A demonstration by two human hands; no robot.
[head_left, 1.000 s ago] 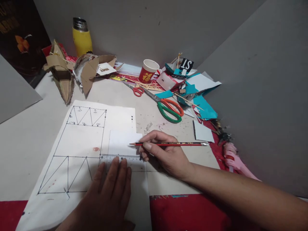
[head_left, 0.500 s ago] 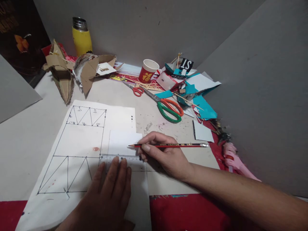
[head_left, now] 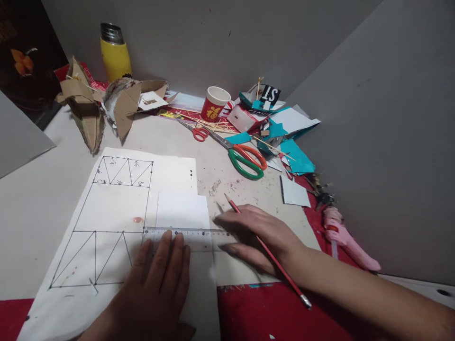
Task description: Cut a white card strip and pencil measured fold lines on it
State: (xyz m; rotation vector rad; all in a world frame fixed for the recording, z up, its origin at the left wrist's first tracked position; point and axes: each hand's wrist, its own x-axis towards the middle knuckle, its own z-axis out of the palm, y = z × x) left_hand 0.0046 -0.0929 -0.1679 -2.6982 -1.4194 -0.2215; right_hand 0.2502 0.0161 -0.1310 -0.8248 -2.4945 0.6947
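Observation:
A clear ruler (head_left: 194,235) lies across a white sheet (head_left: 174,173) that bears a drawn frame with zigzag lines. My left hand (head_left: 156,279) lies flat on the ruler, its fingers stretched out and pressing on it. A red pencil (head_left: 279,267) is tucked between the fingers of my right hand (head_left: 266,237), tip pointing up and left. The thumb and forefinger of that hand are apart, around the ruler's right end. Under the ruler's upper edge sits a small white piece of card (head_left: 183,208).
Scissors with green and orange handles (head_left: 248,161), small red scissors (head_left: 200,134), thin sticks (head_left: 220,125) and a red paper cup (head_left: 215,104) stand or lie beyond. Cardboard shapes (head_left: 83,104) and a yellow bottle (head_left: 115,57) are at back left. A pink glue gun (head_left: 350,241) lies right.
My right hand has moved right, away from the small card to the ruler's end. The pencil has swung from level, pointing left, to slanting across the hand. My left hand stays on the ruler.

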